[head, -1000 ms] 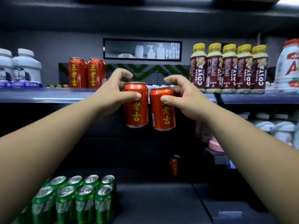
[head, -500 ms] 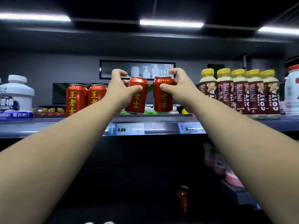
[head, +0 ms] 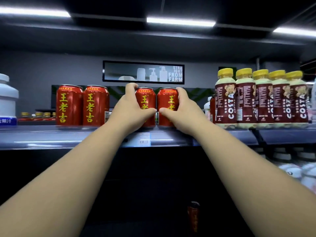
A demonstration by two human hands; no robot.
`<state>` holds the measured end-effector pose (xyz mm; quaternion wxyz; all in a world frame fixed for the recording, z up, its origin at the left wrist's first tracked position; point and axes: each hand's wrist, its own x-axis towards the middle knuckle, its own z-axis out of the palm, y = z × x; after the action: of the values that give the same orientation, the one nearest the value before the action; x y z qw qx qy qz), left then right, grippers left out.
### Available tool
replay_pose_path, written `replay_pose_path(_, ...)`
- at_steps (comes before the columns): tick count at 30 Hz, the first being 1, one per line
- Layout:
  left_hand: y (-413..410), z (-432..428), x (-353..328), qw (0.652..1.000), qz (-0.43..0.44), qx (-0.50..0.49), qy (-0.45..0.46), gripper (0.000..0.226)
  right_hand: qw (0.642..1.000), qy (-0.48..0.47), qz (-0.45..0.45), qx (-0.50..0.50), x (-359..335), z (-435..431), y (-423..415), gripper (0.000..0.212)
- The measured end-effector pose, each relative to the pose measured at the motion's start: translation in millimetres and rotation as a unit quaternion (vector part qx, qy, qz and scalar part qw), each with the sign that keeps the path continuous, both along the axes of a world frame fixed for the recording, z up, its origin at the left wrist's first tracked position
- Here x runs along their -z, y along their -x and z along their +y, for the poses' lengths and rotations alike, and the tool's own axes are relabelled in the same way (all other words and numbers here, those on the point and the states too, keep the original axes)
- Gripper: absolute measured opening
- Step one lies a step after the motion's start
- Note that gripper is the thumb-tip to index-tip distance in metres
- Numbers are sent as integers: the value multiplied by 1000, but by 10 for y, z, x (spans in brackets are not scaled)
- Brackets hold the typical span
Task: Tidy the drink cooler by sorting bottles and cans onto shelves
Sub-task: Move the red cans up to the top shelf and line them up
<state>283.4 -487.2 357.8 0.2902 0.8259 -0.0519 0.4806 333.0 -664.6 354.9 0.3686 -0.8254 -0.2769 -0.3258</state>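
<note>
Left grip: the left hand (head: 130, 106) is wrapped round a red aluminium drink can with yellow characters (head: 147, 98), thumb across its front, fingers curled over the far rim
Right grip: the right hand (head: 183, 110) grips a second red aluminium can (head: 166, 100) the same way, thumb low on the front, fingers round its right side
Held pair: both stand upright, just beside each other with a thin gap, and the two thumbs nearly meet in front of it
Footing: their bases seem to sit on the grey metal shelf (head: 51, 134), but the wrists hide the bottom edges, so contact is a judgement
Deciding relation: each held can's long axis is vertical, and the matching pair of standing red cans (head: 82, 105) lies to the left across a gap, with the left hand nearer to it
Next move: probably letting go, or sliding both cans left to close the row while keeping them upright
Right side: a row of brown-labelled coffee bottles with yellow caps (head: 261, 98) stands well apart
Further out: a white plastic tub (head: 6, 98) at far left, and a white price tag (head: 143, 139) on the shelf's near edge
</note>
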Motion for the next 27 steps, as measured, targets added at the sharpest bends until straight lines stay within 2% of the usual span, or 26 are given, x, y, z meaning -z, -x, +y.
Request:
replay_pose_path(2,7,-24,9,999,-5,-27,-17,80,998,31,-31,54,26,14,12,90)
replay_pose_path(8,-2,-67,33,996,1,-68,-51,79,994,57,-45,83,46,-8,27,102)
replay_pose_path(18,-11,-100,128,983,0,-154,-101,96,990,69,-75,100,75,-9,38,103)
replay_pose_path(23,9,-104,160,973,2,-203,-108,93,989,71,-82,101,96,-15,31,99)
replay_pose_path(27,46,-117,180,975,-1,-208,-77,88,993,69,-78,61,101,-49,36,95)
